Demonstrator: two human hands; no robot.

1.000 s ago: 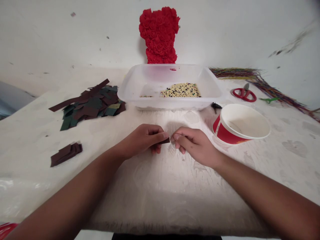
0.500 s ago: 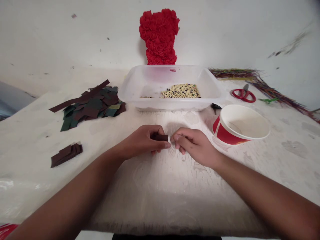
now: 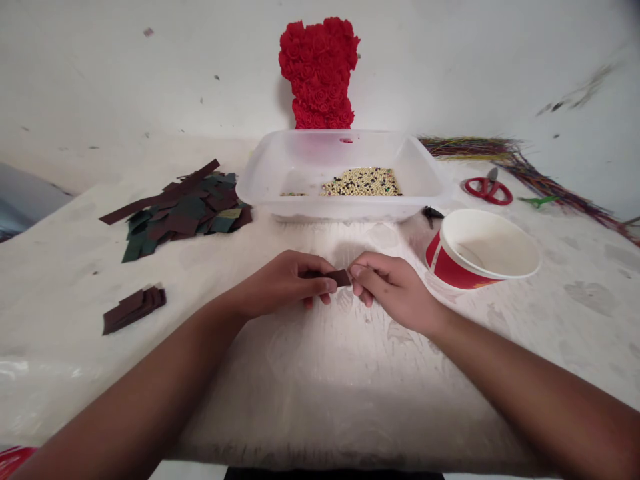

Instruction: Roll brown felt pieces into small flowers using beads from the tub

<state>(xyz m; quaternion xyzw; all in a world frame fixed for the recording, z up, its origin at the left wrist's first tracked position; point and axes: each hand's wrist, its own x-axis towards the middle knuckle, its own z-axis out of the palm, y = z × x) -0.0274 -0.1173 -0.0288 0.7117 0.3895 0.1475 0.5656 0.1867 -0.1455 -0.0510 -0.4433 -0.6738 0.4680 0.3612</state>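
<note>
The left hand point(image 3: 280, 283) and right hand point(image 3: 395, 290) are closed, pinching 1 dark brown strip point(image 3: 340, 278) from opposite ends, which supports it at 2 points over the white work table point(image 3: 350, 400). Far, a clear plastic tub point(image 3: 340, 208) holds seeds; right, a red-and-white paper cup point(image 3: 450, 267) shows no legible writing.

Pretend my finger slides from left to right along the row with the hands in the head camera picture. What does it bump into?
small stack of dark brown strips → left hand → dark brown strip → right hand → red-and-white paper cup
</note>
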